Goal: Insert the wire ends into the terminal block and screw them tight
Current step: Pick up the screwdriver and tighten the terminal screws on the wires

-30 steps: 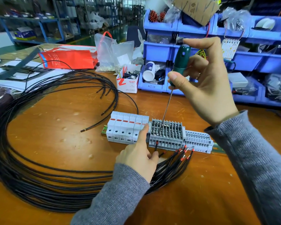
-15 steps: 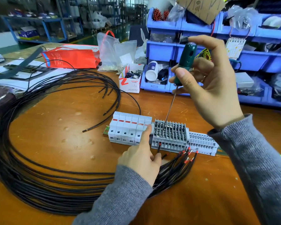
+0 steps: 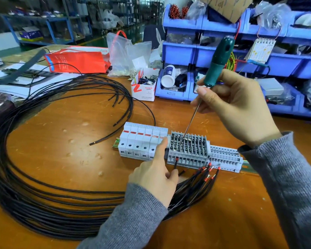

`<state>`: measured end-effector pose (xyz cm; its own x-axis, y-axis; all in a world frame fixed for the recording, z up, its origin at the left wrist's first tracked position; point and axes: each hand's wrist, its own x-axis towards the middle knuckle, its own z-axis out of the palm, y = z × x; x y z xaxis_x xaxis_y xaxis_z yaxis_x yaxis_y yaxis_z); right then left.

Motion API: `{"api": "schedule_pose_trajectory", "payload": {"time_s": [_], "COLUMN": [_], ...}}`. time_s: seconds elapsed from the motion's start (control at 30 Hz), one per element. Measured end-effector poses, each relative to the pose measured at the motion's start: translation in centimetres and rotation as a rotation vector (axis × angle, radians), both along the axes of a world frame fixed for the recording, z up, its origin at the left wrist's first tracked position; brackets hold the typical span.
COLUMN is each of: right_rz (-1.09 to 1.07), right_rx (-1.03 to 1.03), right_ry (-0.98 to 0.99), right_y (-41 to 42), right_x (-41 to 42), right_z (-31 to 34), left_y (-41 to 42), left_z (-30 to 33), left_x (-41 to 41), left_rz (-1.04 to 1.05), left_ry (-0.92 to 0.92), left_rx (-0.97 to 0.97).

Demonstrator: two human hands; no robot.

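A grey terminal block (image 3: 188,150) sits on a metal rail in the middle of the wooden bench, between white fuse holders (image 3: 142,141) and a lighter terminal strip (image 3: 224,157). My left hand (image 3: 154,175) pinches a black wire with a red ferrule (image 3: 175,163), whose end is in the block's leftmost front slot; the thumb rests against the block's left end. My right hand (image 3: 239,106) grips a green-handled screwdriver (image 3: 217,63), its thin shaft slanting down with the tip on a screw atop the block. Several more red-tipped wire ends (image 3: 207,172) lie loose in front of the block.
A big coil of black cable (image 3: 48,193) fills the bench's left side. Blue parts bins (image 3: 221,42) line the back, with a small white carton (image 3: 144,87), clear bags (image 3: 127,54) and a red bag (image 3: 77,60) beside them.
My right hand has loosened its upper fingers, so the screwdriver handle now sticks up above the hand. The left hand still holds the wire in the slot.
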<state>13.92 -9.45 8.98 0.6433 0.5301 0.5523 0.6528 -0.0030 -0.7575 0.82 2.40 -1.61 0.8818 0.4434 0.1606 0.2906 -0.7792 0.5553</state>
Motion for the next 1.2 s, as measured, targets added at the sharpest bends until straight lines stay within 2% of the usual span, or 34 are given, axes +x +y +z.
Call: {"api": "schedule_pose_trajectory", "payload": {"time_s": [0.7, 1.2], "right_rz": [-0.01, 0.066], "right_rx": [0.041, 0.035], "right_ry": [0.021, 0.018], "right_y": [0.27, 0.32], "right_x": [-0.1, -0.55], "right_z": [-0.4, -0.13], "left_y": [0.06, 0.04], "left_z": [-0.08, 0.03], "left_x": [0.06, 0.06], "left_rz": [-0.007, -0.007], "left_ry": [-0.013, -0.008], "left_rx": [-0.009, -0.001]}}
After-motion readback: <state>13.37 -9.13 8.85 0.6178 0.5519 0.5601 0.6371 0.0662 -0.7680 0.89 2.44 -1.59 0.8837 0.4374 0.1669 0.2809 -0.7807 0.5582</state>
